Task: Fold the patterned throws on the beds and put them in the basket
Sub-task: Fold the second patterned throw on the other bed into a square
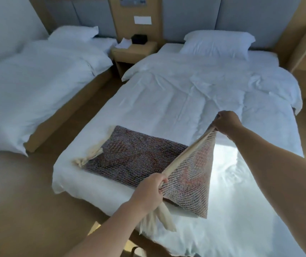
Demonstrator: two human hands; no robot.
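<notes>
The reddish-brown woven throw with cream fringe (139, 156) lies on the near white bed (167, 101); its right end is lifted taut, pinched by the left hand (148, 193) and right hand (226, 122), seemingly to fold it over.

Soft, dim daylight; a blown-out glare patch burns on the near bed's sheet (228, 164). Picture slightly blurry, wide-angle lens bending the edges, forearms stretched.

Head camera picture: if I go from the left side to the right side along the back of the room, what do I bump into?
Left bed's pillow → tissues → black box on the nightstand → right bed's pillow.
</notes>
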